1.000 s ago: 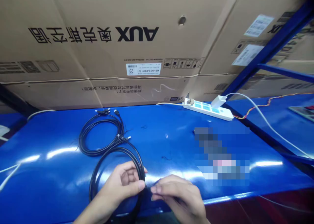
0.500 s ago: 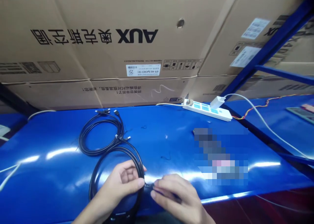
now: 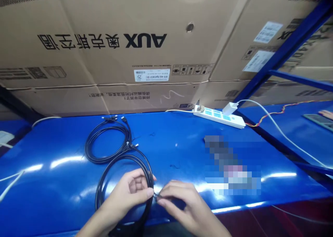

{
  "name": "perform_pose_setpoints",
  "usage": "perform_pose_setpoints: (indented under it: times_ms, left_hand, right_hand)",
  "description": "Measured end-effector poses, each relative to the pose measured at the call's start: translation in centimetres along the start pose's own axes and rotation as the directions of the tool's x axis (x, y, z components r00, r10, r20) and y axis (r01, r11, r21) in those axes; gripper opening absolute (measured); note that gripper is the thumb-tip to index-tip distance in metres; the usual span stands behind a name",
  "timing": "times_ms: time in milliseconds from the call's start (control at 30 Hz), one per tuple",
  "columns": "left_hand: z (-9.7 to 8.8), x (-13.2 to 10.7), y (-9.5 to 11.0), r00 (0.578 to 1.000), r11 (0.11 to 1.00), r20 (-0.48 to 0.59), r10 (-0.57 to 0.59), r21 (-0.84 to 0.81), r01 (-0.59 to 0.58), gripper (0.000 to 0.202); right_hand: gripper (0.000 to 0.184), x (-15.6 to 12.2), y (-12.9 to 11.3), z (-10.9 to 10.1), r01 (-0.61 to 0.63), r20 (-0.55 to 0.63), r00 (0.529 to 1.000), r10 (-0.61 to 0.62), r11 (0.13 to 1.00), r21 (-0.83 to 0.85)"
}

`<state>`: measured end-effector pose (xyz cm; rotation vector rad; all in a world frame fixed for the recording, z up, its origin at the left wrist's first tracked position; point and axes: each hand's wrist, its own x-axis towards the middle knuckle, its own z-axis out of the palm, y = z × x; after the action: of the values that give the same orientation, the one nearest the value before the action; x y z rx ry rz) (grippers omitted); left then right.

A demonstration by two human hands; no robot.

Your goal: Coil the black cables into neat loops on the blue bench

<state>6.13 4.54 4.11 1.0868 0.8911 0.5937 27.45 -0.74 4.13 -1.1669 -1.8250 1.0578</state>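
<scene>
My left hand [image 3: 131, 188] is closed around the near side of a coiled black cable [image 3: 150, 176], its thumb lying across the strands. The far end of this coil rests on the blue table and shows small metal-tipped plugs [image 3: 133, 145]. At the coil's right side, my right hand [image 3: 183, 199] pinches a thin black tie [image 3: 156, 195] between thumb and forefinger. The tie meets the strands beside my left thumb; how far round it goes is hidden. Just beyond lies another coiled black cable [image 3: 87, 147], touching or overlapping the held one.
Large cardboard boxes [image 3: 104, 8] stand behind the blue table [image 3: 177, 126]. A white power strip [image 3: 215, 118] with a plugged-in charger [image 3: 230, 108] lies at the back right. A pixelated object [image 3: 226, 157] is on the right. Blue rack bars [image 3: 275, 53] slope alongside. Someone's hand [image 3: 326, 114] shows far right.
My right hand has moved slightly left, closer to the coil and my left thumb. My left hand keeps its grip on the cable. The view has shifted slightly.
</scene>
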Motion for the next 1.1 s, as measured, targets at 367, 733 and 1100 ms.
perform_pose_setpoints:
  times_ms: [367, 733, 1100]
  left_hand:
    - [1.0, 0.8, 0.1, 0.998, 0.98, -0.051, -0.027, 0.194, 0.036, 0.027]
    - [-2.4, -4.5, 1.2, 0.712, 0.281, -0.396, 0.579, 0.917, 0.282, 0.046]
    - [-5.2, -7.0, 1.5, 0.751, 0.506, -0.567, 0.339, 0.783, 0.362, 0.028]
  right_hand:
    - [0.022, 0.5, 2.2, -2.8, 0.004, -0.172, 0.984, -0.046, 0.971, -0.238]
    - [0.026, 0.3, 5.2, -3.5, -0.083, -0.318, 0.939, -0.132, 0.81, -0.58]
    - [0.013, 0.6, 4.9, -3.6, -0.089, -0.343, 0.937, -0.062, 0.909, -0.408]
